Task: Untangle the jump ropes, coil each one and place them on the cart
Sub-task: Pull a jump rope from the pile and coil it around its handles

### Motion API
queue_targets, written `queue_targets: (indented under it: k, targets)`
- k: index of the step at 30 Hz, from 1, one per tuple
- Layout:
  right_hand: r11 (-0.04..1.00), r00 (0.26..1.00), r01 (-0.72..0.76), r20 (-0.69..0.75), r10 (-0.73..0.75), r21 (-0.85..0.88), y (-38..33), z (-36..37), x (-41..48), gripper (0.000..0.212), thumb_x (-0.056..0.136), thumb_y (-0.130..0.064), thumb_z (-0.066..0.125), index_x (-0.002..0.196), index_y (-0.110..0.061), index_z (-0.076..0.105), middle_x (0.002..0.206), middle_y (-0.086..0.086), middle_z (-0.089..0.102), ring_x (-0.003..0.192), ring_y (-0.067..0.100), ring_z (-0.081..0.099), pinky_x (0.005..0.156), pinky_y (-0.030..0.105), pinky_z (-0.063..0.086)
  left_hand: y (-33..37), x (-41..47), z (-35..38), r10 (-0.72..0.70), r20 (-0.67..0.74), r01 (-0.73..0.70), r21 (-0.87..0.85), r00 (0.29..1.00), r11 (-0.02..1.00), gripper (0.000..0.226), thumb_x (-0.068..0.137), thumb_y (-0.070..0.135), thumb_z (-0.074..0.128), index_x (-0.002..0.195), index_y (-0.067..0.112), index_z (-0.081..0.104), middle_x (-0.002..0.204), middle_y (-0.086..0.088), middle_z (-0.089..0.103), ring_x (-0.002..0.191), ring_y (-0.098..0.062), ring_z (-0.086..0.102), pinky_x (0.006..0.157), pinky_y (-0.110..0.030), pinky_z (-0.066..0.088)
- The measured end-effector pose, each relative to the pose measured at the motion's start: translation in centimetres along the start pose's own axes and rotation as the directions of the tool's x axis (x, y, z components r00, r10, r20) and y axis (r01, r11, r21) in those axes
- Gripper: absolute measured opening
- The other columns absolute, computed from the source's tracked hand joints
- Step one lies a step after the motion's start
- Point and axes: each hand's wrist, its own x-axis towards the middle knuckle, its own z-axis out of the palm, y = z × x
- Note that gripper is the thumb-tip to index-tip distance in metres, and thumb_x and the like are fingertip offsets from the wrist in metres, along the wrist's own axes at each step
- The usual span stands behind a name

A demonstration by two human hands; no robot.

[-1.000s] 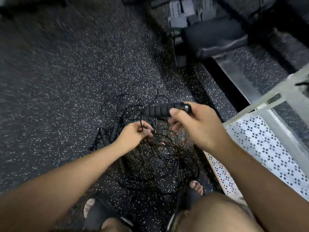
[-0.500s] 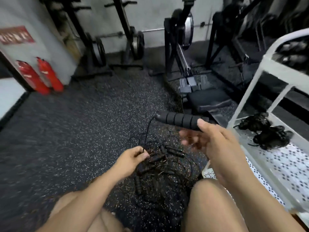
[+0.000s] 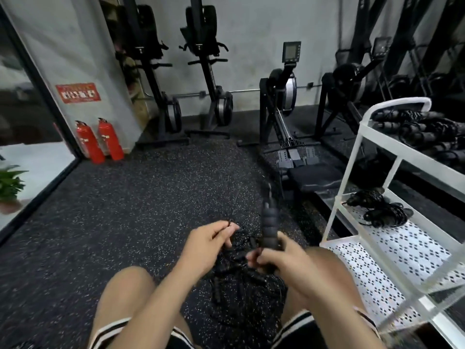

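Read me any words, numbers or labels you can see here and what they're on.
Nothing is legible.
Red wall sign: white characters, too blurred to read.
Fire extinguishers: any labels too small to read.
Rowing machine monitor: nothing readable on screen.

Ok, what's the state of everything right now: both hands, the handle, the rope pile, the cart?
Left hand: pinches a thin cord at its fingertips.
Right hand: grips the handle.
Handle: held roughly upright, above the pile.
Rope pile: tangled, on the floor between the knees.
Cart: standing at the person's right.
Top-shelf ropes: coiled, stowed.
Middle-shelf ropes: coiled, stowed.
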Motion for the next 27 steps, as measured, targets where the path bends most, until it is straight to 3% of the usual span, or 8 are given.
queue_targets:
  k: [2,4,8,11,15,19,24,27]
  targets:
    - [1.000,1.000,-0.017,-0.018,0.017,-0.006,1.6,1.5,0.2,0.016,0.084,-0.007,0.080,0.094,-0.009,0.068,0.086,0.021,0.077,0.078,0.034,0.070,0.076,0.042,0.054,-0.1,-2.0,0.4,0.027,-0.006,-0.027,-0.011,1.000,1.000,0.021,0.109,0.037,0.062,0.110,0.048,0.079,0.082,0.012,0.075,0.063,0.007,0.056,0.061,-0.015,0.042]
    - [1.000,0.996,0.016,-0.085,-0.015,0.015,2.9,2.7,0.2,0.013,0.090,-0.005,0.078,0.100,-0.009,0.070,0.080,0.013,0.074,0.074,0.029,0.069,0.068,0.035,0.055,0.0,-3.7,0.7,0.039,-0.012,-0.039,-0.056,0.999,0.998,0.022,0.109,0.035,0.063,0.105,0.049,0.079,0.084,0.012,0.076,0.070,0.008,0.061,0.066,-0.013,0.045]
    - [0.995,0.998,0.046,-0.037,-0.050,-0.090,5.1,4.9,-1.1,0.033,0.090,-0.008,0.080,0.117,-0.028,0.082,0.108,0.002,0.084,0.107,0.020,0.078,0.096,0.035,0.059,-0.8,-6.6,1.5,0.078,-0.099,-0.089,-0.106,0.992,0.990,0.026,0.107,0.030,0.066,0.092,0.047,0.079,0.097,0.020,0.077,0.095,0.003,0.071,0.083,-0.017,0.051]
    - [0.993,0.999,0.033,-0.030,-0.037,-0.117,6.4,5.9,-2.2,0.032,0.093,-0.006,0.082,0.117,-0.028,0.082,0.106,0.001,0.084,0.105,0.015,0.078,0.095,0.032,0.060,-1.5,-7.1,2.4,0.085,-0.153,-0.108,-0.148,0.984,0.983,0.018,0.106,0.025,0.068,0.104,0.031,0.084,0.101,0.019,0.073,0.099,0.000,0.071,0.085,-0.015,0.050]
    - [0.989,0.993,0.040,-0.108,-0.056,-0.141,6.5,5.9,-2.4,0.022,0.094,-0.010,0.082,0.104,-0.028,0.087,0.099,-0.004,0.085,0.102,0.011,0.079,0.091,0.027,0.058,-1.3,-6.9,3.3,0.088,-0.172,-0.129,-0.244,0.981,0.961,0.017,0.104,0.021,0.071,0.103,0.030,0.085,0.099,0.014,0.068,0.100,-0.006,0.071,0.089,-0.019,0.053]
    - [0.989,0.975,0.059,-0.206,-0.087,-0.135,5.7,5.5,-1.9,0.010,0.096,-0.019,0.082,0.103,-0.024,0.086,0.094,-0.003,0.084,0.097,0.010,0.079,0.089,0.034,0.060,-0.5,-6.3,4.3,0.109,-0.138,-0.145,-0.287,0.984,0.947,0.014,0.103,0.019,0.072,0.100,0.025,0.085,0.106,0.015,0.071,0.105,-0.007,0.071,0.095,-0.021,0.053]
    - [0.983,0.954,0.122,-0.258,-0.155,-0.140,3.9,4.3,-1.2,0.007,0.093,-0.010,0.082,0.093,-0.017,0.085,0.088,0.003,0.083,0.089,0.015,0.080,0.084,0.033,0.062,-0.2,-5.7,4.1,0.015,0.092,0.032,-0.490,0.996,0.871,0.031,0.112,0.039,0.049,0.134,0.038,0.071,0.127,0.018,0.076,0.123,0.001,0.067,0.106,-0.020,0.050]
    - [0.979,0.937,0.167,-0.290,-0.194,-0.116,1.5,3.6,-0.7,0.009,0.093,-0.008,0.082,0.085,-0.004,0.079,0.076,0.015,0.078,0.067,0.018,0.072,0.064,0.029,0.058,-0.9,-5.5,4.9,-0.017,0.186,0.110,-0.499,0.982,0.859,0.037,0.116,0.028,0.041,0.130,0.035,0.075,0.127,0.016,0.077,0.124,-0.001,0.066,0.108,-0.023,0.047]
